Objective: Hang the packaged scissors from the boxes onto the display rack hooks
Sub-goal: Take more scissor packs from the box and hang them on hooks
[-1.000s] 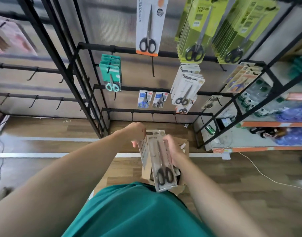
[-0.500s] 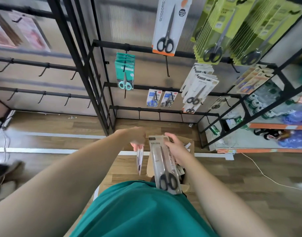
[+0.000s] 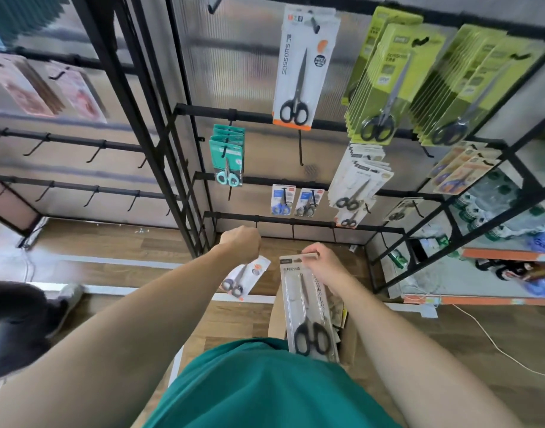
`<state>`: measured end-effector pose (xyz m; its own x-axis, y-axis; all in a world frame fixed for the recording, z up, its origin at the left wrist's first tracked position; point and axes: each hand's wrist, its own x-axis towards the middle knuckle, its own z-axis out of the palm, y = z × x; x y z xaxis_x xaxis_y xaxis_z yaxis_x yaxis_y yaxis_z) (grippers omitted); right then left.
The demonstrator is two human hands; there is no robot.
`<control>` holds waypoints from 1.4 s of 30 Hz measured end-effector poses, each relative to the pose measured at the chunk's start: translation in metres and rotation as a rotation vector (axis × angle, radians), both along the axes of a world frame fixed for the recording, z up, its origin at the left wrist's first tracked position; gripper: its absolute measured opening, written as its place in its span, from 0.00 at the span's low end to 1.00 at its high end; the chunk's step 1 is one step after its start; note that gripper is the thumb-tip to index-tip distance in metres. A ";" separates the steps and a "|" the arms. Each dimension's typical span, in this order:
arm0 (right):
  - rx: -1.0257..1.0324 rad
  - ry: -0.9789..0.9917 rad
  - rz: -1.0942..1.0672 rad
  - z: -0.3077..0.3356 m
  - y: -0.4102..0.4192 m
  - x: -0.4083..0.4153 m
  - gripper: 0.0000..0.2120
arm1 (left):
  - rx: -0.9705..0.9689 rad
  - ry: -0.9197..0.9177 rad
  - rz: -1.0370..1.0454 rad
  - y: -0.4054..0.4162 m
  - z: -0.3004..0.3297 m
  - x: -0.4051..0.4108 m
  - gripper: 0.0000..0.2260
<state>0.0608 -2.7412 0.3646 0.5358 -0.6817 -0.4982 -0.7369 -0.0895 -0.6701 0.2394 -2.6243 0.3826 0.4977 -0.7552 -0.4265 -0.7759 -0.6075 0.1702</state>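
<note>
The right hand point(image 3: 322, 267) pinches the top edge of a grey scissors pack point(image 3: 308, 310), which hangs over the open cardboard box point(image 3: 347, 338). The left hand point(image 3: 242, 242) has its grip curled around the top of a white scissors pack point(image 3: 245, 278) dangling beneath it. Both are held just below the black display rack point(image 3: 296, 222), where other packs hang on hooks.

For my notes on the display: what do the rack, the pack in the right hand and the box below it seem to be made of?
Rack: probably metal, matte black, thin rigid bars.
Pack in the right hand: printed card, seemingly under glossy clear plastic.
Box: likely brown cardboard, dull raw surface.
</note>
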 end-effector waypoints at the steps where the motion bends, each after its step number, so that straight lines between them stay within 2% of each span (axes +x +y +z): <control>1: -0.003 -0.007 0.021 0.002 -0.004 0.000 0.05 | -0.016 0.005 0.017 -0.003 -0.001 0.000 0.08; 5: -0.020 -0.001 0.108 0.004 -0.013 -0.004 0.05 | -0.042 -0.003 0.006 -0.009 -0.007 0.001 0.10; 11: -0.080 -0.009 0.169 -0.001 -0.017 -0.005 0.02 | -0.133 0.076 0.067 -0.015 -0.002 -0.005 0.08; 17: -0.078 -0.018 0.226 0.000 -0.026 -0.006 0.05 | -0.169 0.130 0.081 -0.025 0.006 -0.014 0.07; 24: -0.036 -0.119 0.001 0.012 -0.065 -0.018 0.08 | -0.227 0.014 0.013 -0.061 0.026 -0.030 0.06; 29: -0.079 -0.201 -0.108 0.026 -0.098 -0.025 0.12 | -0.245 0.007 -0.041 -0.098 0.040 -0.046 0.08; 33: -0.083 -0.239 -0.136 0.031 -0.121 -0.035 0.14 | -0.262 -0.012 -0.022 -0.122 0.046 -0.057 0.12; 42: -0.285 -0.308 -0.135 0.034 -0.173 -0.044 0.07 | -0.321 -0.015 0.082 -0.164 0.064 -0.072 0.09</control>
<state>0.0167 -2.9140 0.3985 0.5264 -0.8430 -0.1110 -0.5240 -0.2188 -0.8231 0.1679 -2.7882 0.4470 0.5666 -0.8072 -0.1654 -0.7308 -0.5850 0.3516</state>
